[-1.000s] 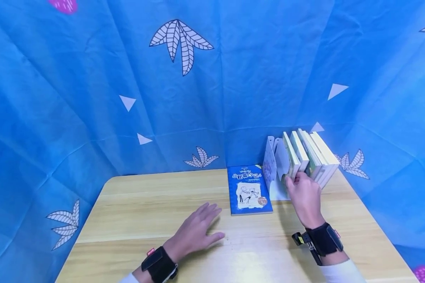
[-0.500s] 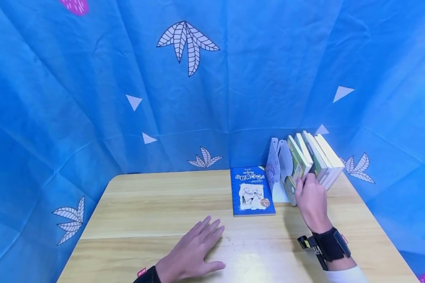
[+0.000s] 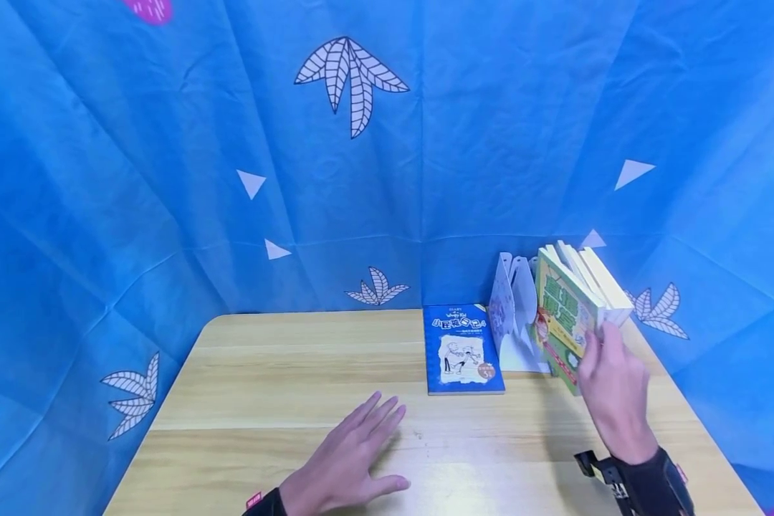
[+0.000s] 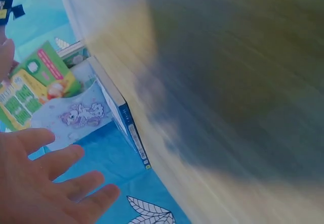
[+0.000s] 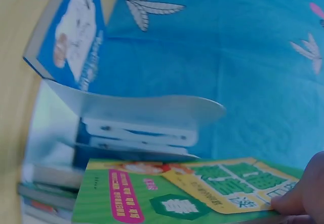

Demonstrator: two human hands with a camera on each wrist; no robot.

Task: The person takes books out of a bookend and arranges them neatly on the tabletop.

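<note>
My right hand (image 3: pixel 615 390) pinches the near edge of a green book (image 3: pixel 564 315) with a yellow band on its cover. The book is tilted and overlaps the row of books behind it in the head view. In the right wrist view the thumb (image 5: pixel 304 196) lies on its cover. My left hand (image 3: pixel 351 459) hovers over the table's front part with fingers spread, holding nothing. A white bookend rack (image 3: pixel 504 308) with a printed side stands left of the green book. Next to it a blue comic book (image 3: pixel 463 351) lies flat, cover up.
More books (image 3: pixel 603 279) stand upright, page edges showing, in the rack's right part. The wooden table (image 3: pixel 284 373) meets a blue patterned cloth (image 3: pixel 335 201) at its back and sides.
My right hand has drawn the green book out of the rack toward me and to the right, so its cover now shows. The left hand has shifted slightly, still spread. The head view has shifted.
</note>
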